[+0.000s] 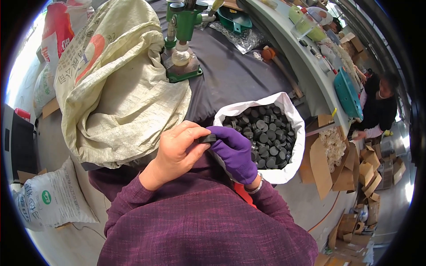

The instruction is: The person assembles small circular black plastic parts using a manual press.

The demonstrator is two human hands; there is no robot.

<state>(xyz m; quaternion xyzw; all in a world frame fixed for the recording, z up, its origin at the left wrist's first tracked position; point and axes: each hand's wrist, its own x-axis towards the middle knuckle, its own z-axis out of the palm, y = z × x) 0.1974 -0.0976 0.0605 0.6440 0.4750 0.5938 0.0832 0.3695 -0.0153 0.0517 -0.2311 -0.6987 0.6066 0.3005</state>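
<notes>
A small round black cap [207, 139] sits between my two hands, in front of my body. My bare left hand [176, 146] pinches it with thumb and fingers. My right hand [234, 153], in a purple glove, grips its other side, and the glove's fingers partly cover it. Just beyond the right hand stands a white sack [298, 155] with its rim rolled open. Many similar black caps [266, 137] fill it.
A green hand press [182, 57] stands on the dark-covered table [230, 75]. Left of it drapes a cream woven sack [120, 111]. A hammer [284, 71] lies at the right. Beyond are a cardboard box [321, 164] of pale parts and another person [377, 106].
</notes>
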